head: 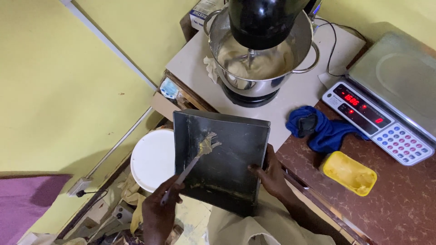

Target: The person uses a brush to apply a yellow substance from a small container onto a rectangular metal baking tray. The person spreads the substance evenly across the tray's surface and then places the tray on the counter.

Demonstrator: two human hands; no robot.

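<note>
A dark rectangular baking pan (227,140) is held tilted in front of me, its inside facing up. My right hand (271,174) grips its right rim, thumb inside. My left hand (160,209) holds a pastry brush (200,154) by the handle; the greasy yellowish bristles rest on the pan's inner bottom near its upper left. Smears of fat show on the pan's floor and lower wall.
A stand mixer with a steel bowl (261,54) of pale batter stands on a white board behind. A yellow tub of fat (349,173), a blue cloth (318,127) and a digital scale (386,104) sit on the brown counter at right. A white bucket lid (152,159) lies below left.
</note>
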